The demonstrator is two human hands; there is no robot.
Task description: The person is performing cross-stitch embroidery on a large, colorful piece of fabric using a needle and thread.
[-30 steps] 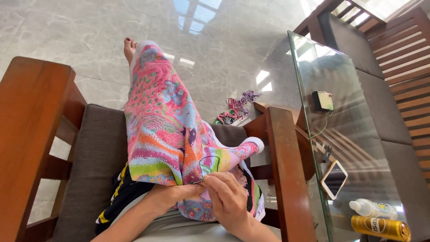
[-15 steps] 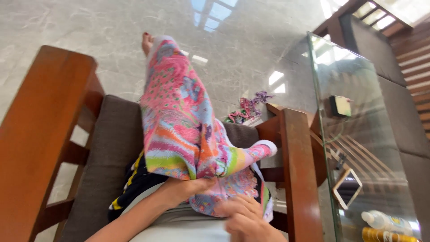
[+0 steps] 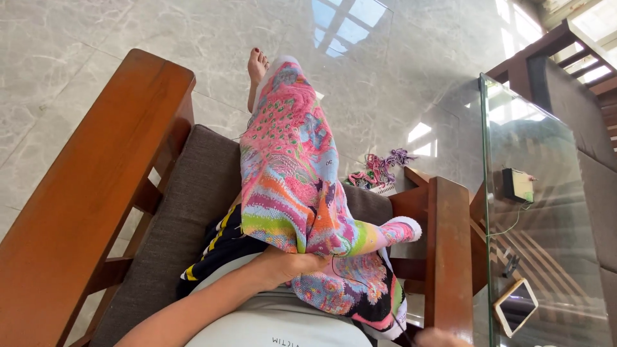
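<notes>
Left hand (image 3: 289,265) gripped the multicoloured embroidered cloth (image 3: 302,193); right hand (image 3: 440,337), grip indeterminable, should keep fabric taut.

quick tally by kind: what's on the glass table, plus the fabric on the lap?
Colourful stitched fabric under the left hand: 1
Phone or tablet on the glass table: 1
Small dark box with cable: 1
Total: 3

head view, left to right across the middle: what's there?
Wooden armrest → grey cushion → multicoloured stitched cloth, left hand gripping its lower edge → second wooden armrest → glass table with a phone on it.
</notes>
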